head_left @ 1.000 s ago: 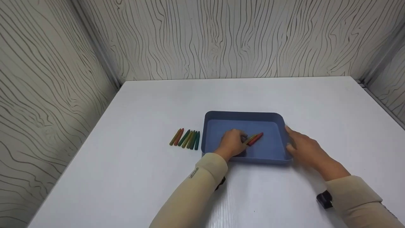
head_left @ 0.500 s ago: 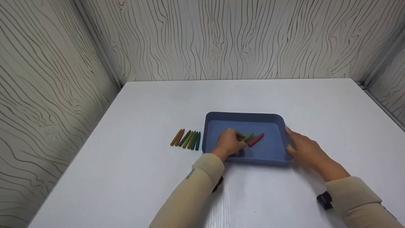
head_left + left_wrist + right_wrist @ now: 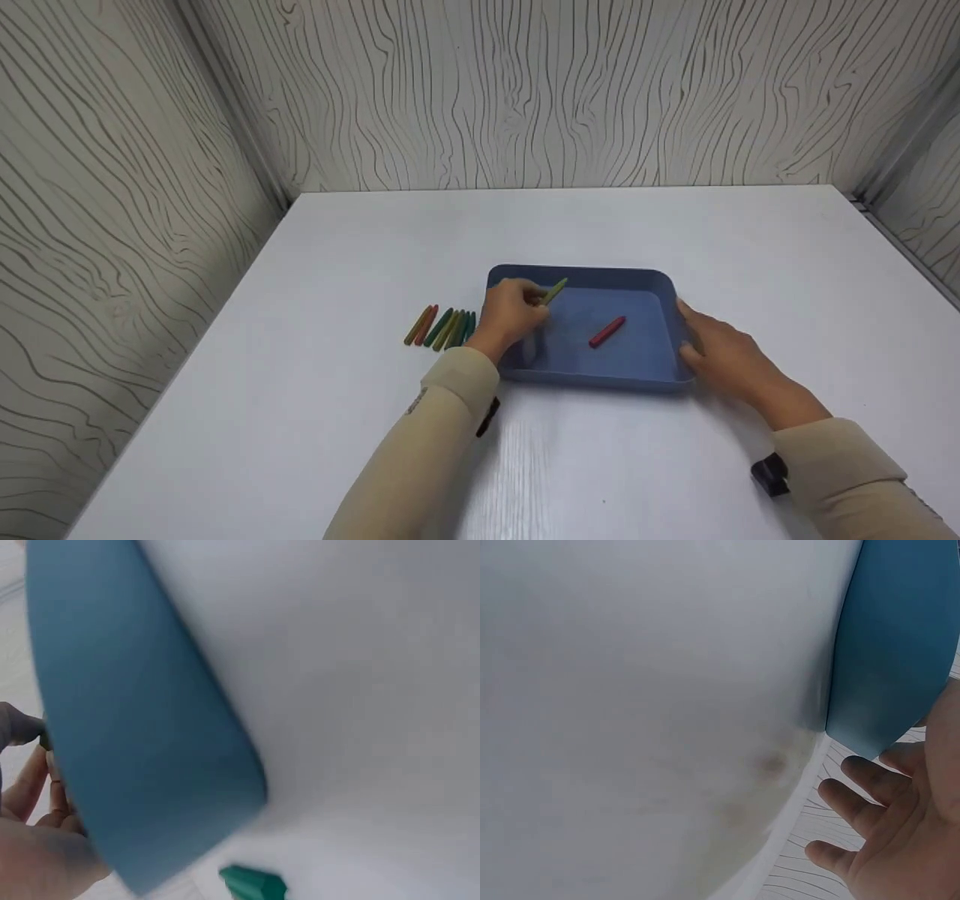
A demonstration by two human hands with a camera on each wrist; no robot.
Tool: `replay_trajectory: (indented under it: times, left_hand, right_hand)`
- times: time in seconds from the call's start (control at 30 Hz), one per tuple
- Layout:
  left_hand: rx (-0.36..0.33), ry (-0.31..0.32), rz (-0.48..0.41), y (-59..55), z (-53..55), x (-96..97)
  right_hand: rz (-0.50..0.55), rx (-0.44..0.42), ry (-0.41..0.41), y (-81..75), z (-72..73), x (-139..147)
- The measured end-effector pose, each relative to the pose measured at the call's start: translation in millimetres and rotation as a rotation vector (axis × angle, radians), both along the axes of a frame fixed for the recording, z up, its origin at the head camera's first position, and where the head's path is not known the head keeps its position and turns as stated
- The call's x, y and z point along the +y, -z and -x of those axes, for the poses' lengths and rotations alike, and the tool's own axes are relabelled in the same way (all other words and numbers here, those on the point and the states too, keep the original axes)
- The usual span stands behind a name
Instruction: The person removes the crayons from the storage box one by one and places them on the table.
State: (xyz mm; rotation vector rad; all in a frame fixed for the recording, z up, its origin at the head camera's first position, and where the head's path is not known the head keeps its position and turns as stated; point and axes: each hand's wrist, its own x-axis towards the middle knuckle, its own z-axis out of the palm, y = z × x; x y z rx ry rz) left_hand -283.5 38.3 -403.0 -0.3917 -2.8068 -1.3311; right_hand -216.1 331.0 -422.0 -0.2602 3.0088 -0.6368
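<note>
My left hand (image 3: 513, 309) pinches a yellow-green crayon (image 3: 556, 291) over the left part of a blue tray (image 3: 637, 358); the crayon's tip points up and away. In the left wrist view the tray's outer wall hides part of that hand. A red crayon (image 3: 607, 331) lies slanted on the tray floor. At the tray's right wall, my right hand (image 3: 727, 356) rests with its fingertips against the side. The right wrist view shows several of its fingers (image 3: 855, 810) loosely extended beside the tray's corner.
Left of the tray, several crayons (image 3: 438, 328) in orange, red, yellow and green lie side by side on the white table (image 3: 322, 420). A green crayon (image 3: 255, 883) shows near the tray in the left wrist view. A wood-patterned panel (image 3: 510, 97) stands behind the table.
My left hand has lifted the yellow-green crayon from beside the red one and moved left and away with it, toward the tray's left wall. The right hand stays in place.
</note>
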Motion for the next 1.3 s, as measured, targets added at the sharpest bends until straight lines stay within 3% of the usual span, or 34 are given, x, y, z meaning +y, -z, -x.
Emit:
replay_trajectory:
  times: [0.13,0.3,0.7,1.3]
  left_hand:
    - [0.047,-0.02,-0.002,-6.1,3.0,-14.3]
    - [0.029,-0.062,-0.026,-7.0,7.0,-30.9]
    - [-0.022,-0.185,-0.064,3.1,9.6,-81.1]
    - [-0.107,-0.333,-0.031,20.5,3.3,-140.8]
  right_hand:
    - [-0.019,0.016,-0.007,0.0,0.1,1]
    - [-0.018,0.026,-0.017,0.9,0.4,2]
    - [-0.012,0.015,-0.023,0.7,-0.9,3]
    - [0.003,0.003,-0.03,-2.8,-1.1,1]
